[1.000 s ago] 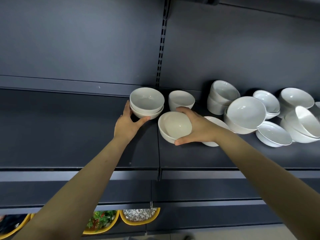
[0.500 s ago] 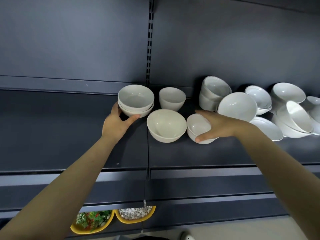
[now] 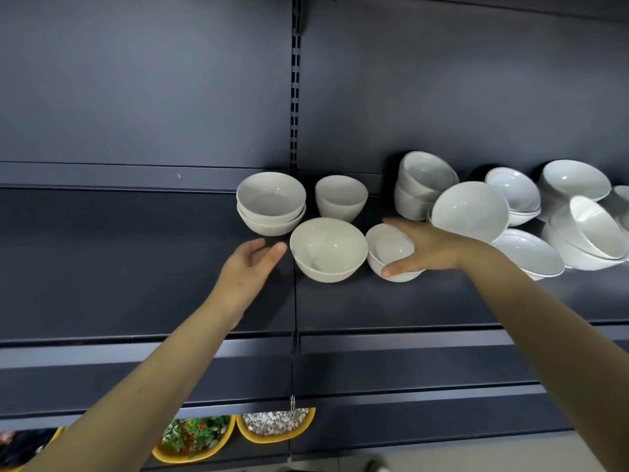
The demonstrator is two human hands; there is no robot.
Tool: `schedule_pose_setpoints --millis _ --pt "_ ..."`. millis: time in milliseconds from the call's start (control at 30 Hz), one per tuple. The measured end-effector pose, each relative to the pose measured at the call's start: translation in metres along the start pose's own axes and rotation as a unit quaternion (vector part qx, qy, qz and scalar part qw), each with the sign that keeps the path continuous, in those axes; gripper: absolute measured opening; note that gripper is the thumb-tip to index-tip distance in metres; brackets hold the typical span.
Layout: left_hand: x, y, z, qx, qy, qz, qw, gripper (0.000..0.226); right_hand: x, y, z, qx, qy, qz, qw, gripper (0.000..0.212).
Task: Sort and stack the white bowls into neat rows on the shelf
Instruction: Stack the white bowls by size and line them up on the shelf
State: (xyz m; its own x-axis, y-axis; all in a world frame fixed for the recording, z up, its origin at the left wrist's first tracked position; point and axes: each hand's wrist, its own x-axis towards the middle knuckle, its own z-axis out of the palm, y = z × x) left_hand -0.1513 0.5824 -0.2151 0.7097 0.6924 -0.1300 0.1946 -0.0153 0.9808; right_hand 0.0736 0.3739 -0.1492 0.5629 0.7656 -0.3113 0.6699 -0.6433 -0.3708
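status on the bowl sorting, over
Left hand open, holding nothing, beside big bowl. Right hand grips small bowl. Tilted bowls piled close behind that hand.

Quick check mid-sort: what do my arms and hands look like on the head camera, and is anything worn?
The left grip and right grip are ungloved hands with no rings visible. The left forearm and right forearm show no sleeve, watch or band.
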Motion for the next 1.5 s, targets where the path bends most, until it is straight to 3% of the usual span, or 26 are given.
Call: schedule_pose_setpoints --millis 100,233,300,467,600,933,1500 --pt "-0.004 0.01 0.021 0.007 -0.098 0.021 0.995 0.06 -0.002 -0.003 0.0 -0.007 0.004 -0.006 1.0 0.106" --pt "0.0 0.007 0.033 0.009 -0.145 0.052 0.988 0.077 -0.01 0.001 -0.004 0.002 0.037 -0.017 0.999 0.101" --pt "-0.003 0.004 0.036 0.023 -0.151 0.086 0.985 0.086 -0.014 0.011 -0.013 0.003 0.106 -0.022 0.994 0.097" --pt "-0.008 -0.004 0.042 0.03 -0.092 0.119 0.988 0.092 -0.015 0.054 -0.04 -0.13 0.246 0.052 0.959 0.103" --pt "-0.007 -0.007 0.045 0.043 -0.055 0.12 0.99 0.089 -0.007 0.077 -0.045 -0.132 0.218 0.101 0.962 0.113" --pt "-0.007 -0.008 0.046 0.07 -0.043 0.11 0.99 0.098 0.006 0.094 -0.051 -0.138 0.182 0.101 0.968 0.13" --pt "-0.011 -0.007 0.051 0.076 -0.022 0.108 0.991 0.088 0.006 0.098 -0.049 -0.077 0.143 0.109 0.981 0.119"
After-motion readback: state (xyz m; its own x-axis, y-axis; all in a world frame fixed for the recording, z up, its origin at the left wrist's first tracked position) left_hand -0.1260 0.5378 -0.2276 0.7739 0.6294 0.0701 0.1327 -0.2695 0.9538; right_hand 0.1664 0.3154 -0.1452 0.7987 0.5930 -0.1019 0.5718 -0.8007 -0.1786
